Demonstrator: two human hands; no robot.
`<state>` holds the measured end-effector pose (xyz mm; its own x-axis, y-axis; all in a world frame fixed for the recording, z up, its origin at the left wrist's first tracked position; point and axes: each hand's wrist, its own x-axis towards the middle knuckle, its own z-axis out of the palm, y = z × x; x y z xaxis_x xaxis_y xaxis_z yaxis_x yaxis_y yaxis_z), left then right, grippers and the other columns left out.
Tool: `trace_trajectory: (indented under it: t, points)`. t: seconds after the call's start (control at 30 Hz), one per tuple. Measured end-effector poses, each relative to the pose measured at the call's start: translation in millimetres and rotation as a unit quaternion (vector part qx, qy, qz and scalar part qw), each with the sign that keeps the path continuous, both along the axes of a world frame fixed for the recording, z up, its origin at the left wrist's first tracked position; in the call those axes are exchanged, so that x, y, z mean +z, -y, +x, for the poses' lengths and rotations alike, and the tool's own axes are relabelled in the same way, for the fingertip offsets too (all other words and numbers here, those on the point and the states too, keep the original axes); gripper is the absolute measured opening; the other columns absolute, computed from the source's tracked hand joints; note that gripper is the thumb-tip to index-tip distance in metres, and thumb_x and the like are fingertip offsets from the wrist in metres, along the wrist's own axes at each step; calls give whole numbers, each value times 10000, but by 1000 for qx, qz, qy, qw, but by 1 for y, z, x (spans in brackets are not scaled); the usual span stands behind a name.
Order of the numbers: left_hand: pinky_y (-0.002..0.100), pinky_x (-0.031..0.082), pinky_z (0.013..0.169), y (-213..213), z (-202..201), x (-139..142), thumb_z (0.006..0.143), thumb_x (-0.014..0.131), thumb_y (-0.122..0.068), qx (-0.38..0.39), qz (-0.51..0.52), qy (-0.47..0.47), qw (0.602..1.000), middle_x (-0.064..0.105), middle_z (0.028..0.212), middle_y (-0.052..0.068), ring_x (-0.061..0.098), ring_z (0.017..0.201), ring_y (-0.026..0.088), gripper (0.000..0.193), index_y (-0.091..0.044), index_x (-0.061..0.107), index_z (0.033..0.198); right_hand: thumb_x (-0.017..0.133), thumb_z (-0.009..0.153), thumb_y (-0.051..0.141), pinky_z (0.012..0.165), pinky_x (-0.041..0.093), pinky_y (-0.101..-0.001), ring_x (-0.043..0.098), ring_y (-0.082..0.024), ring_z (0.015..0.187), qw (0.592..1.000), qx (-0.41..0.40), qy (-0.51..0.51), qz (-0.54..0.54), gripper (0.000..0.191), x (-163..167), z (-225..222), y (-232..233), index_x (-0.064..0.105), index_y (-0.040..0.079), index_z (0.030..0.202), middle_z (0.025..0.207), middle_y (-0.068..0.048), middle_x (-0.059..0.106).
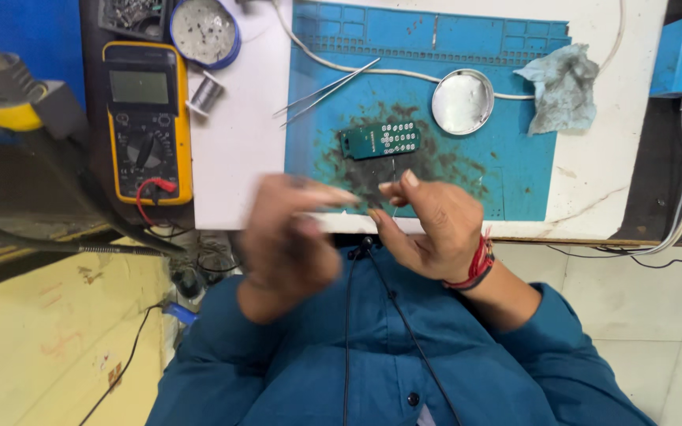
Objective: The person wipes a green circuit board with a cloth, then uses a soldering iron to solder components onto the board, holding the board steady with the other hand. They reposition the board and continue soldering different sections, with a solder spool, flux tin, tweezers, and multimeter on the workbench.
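Work at an early stage, judging by the layout. On the white work surface, a blue silicone mat, stained dark at its middle. To the left of the mat, a yellow-cased multimeter with a red lead plugged in. At the mat's far right corner, a crumpled grey cloth; just beside it, a round shallow metal tin.

At the centre of the dark stain, flat and untouched, a small green rectangular circuit board with rows of pale round pads facing up. No tool on it, nothing visibly joined to it. Slim metal tweezers lying idle, up and to the left of the board, apart from both hands.

Held above the near edge of the mat, close to the chest in a blue shirt: right hand, red thread at the wrist, thumb and fingertips pressed together on a thin short wire. Wire pointing up toward the board, its tip near the board's lower edge; touching or not, impossible to tell. Left hand blurred by motion, fingers reaching toward the right hand; spread or closed, impossible to tell. Board just beyond both hands, nearer the right.
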<state>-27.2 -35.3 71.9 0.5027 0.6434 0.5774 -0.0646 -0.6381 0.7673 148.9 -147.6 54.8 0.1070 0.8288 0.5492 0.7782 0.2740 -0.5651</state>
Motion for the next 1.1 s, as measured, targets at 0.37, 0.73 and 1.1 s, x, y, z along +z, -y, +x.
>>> trace_trajectory:
  t: [0.37, 0.73, 1.1]
  points:
    - [427, 502, 1031, 58, 18, -6, 1054, 620, -240, -479, -145, -84, 862, 627, 1390, 183, 630, 1163, 336, 697, 101, 283, 1560, 679, 1134, 111, 697, 523, -324, 673, -216, 785, 970, -241, 35, 8, 251, -14, 51, 0, 690, 7, 1362, 948, -142, 684]
    - [393, 463, 996, -12, 29, -24, 939, 798, -169, -15, 15, -192, 981, 709, 1134, 43, 647, 1093, 245, 230, -147, 704, 1148, 640, 1069, 132, 779, 582, -278, 682, -137, 821, 853, -215, -476, -24, 215, -71, 51, 63, 620, -17, 1222, 985, -104, 706]
    - [518, 229, 1157, -21, 49, -71, 944, 775, -292, 11, 95, -297, 950, 604, 1241, 48, 544, 1182, 229, 472, -67, 664, 1344, 711, 1028, -14, 721, 514, -190, 651, -52, 799, 895, -173, -401, -93, 129, -72, 39, 41, 674, -40, 1149, 965, -68, 715]
